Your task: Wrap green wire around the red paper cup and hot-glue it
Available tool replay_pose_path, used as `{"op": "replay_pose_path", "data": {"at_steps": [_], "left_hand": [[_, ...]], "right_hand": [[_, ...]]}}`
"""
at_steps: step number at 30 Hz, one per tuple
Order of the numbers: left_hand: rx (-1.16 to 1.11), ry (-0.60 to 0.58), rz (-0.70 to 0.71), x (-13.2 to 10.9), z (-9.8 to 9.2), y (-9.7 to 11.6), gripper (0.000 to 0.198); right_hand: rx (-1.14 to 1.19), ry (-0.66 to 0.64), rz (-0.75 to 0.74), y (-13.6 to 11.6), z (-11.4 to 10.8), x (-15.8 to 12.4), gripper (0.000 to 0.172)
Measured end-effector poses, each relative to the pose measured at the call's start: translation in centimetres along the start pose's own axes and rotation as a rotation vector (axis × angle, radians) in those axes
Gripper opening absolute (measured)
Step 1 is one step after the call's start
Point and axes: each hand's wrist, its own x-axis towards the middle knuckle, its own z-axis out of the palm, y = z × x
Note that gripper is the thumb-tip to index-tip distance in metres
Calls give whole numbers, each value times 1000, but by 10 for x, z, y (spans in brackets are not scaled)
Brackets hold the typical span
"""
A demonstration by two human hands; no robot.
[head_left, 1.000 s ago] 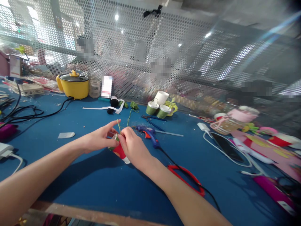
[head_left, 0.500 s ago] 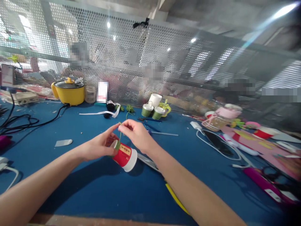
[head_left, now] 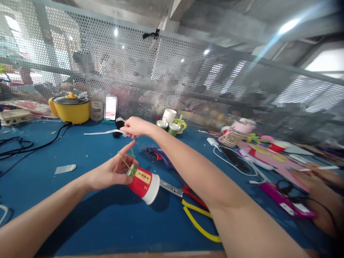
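My left hand [head_left: 114,171] holds a red and white paper cup [head_left: 143,184] tilted on its side just above the blue table [head_left: 107,215]. Its thumb and fingers close on the cup's base, where green yarn [head_left: 126,164] is wound. My right hand [head_left: 135,127] is stretched out farther back over the table, its fingers pinched together. What they pinch is too thin to make out. A blue glue gun [head_left: 158,154] lies just beyond the cup.
Scissors with red and yellow handles [head_left: 193,211] lie right of the cup. A yellow pot [head_left: 70,108], a jar [head_left: 96,110], green cups [head_left: 172,128], white ribbon [head_left: 103,132] and cables stand farther back before a perforated screen. Craft pieces and another person's hand [head_left: 322,186] are at right.
My right hand has left the cup and moved up and away over the table. The cup stays in my left hand, and the view has tilted upward.
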Motion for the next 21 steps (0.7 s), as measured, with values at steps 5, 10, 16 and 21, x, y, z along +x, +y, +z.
{"op": "replay_pose_path", "data": {"at_steps": [5,10,16,21], "left_hand": [[16,71,26,2,-2,1,105],[107,98,47,2,-3,-2,103],[229,119,76,1,-8,-2,98],[347,129,122,0,-12,2,97]], "right_hand": [[-158,207,257,72,2,-39,26],[-214,151,442,107,42,-78,5],[-118,224,518,115,66,-88,26],[56,285,487,130,67,-88,6]]}}
